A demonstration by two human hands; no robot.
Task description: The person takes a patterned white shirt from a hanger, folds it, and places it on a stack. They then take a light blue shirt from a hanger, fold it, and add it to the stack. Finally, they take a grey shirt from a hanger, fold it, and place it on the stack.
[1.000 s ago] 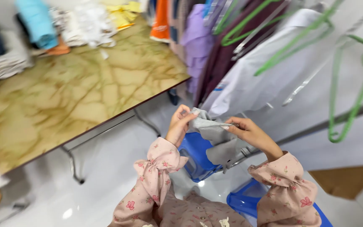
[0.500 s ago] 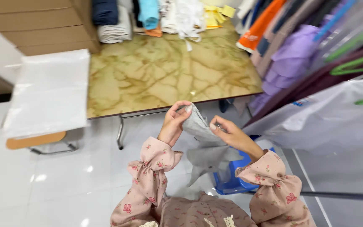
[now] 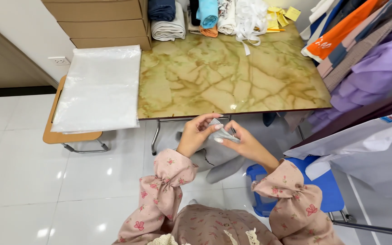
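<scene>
In the head view, you held a grey garment (image 3: 218,154) in front of your body, just below the near edge of the marble-patterned table (image 3: 232,81) and above the white tiled floor (image 3: 69,181). Your left hand (image 3: 195,136) had its fingers curled closed around the garment's top edge, pinching a small fold of the cloth between thumb and fingertips. Your right hand (image 3: 243,141) was closed on that same fold from the other side, its fingertips nearly touching those of the left. The cloth lay between the two hands, neither clearly nearer, and the rest of it hung down and away from your fingers toward the floor, so its long axis ran roughly downward. A blue stool (image 3: 323,181) stood just to your right. Folded fabrics (image 3: 169,27) sat at the table's far end, and a stack of clear plastic sheets (image 3: 98,86) rested on a wooden chair (image 3: 53,134) left of the table.
</scene>
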